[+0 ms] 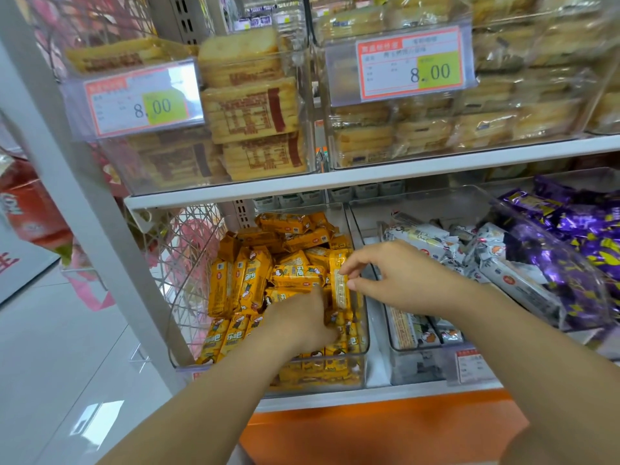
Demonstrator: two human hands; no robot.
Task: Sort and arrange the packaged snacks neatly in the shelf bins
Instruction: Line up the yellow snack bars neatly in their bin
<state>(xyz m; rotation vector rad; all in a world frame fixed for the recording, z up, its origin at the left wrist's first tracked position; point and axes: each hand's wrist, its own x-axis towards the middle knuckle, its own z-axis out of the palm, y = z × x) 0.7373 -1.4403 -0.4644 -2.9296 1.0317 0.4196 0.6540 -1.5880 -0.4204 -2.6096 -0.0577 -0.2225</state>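
Observation:
A clear plastic bin (364,350) on the lower shelf holds several yellow snack packs (255,280), some standing in rows at the front, others loose in a heap behind. My left hand (302,322) reaches into the bin, fingers curled down among the front packs at the right side. My right hand (391,275) pinches one upright yellow pack (340,290) near the bin's right wall with thumb and fingertips.
To the right stands a clear bin of white snack packs (426,241), then purple packs (580,236). Bins of toast packs (248,109) with 8.00 price tags (411,63) fill the shelf above. A white upright post (84,203) and wire rack stand left.

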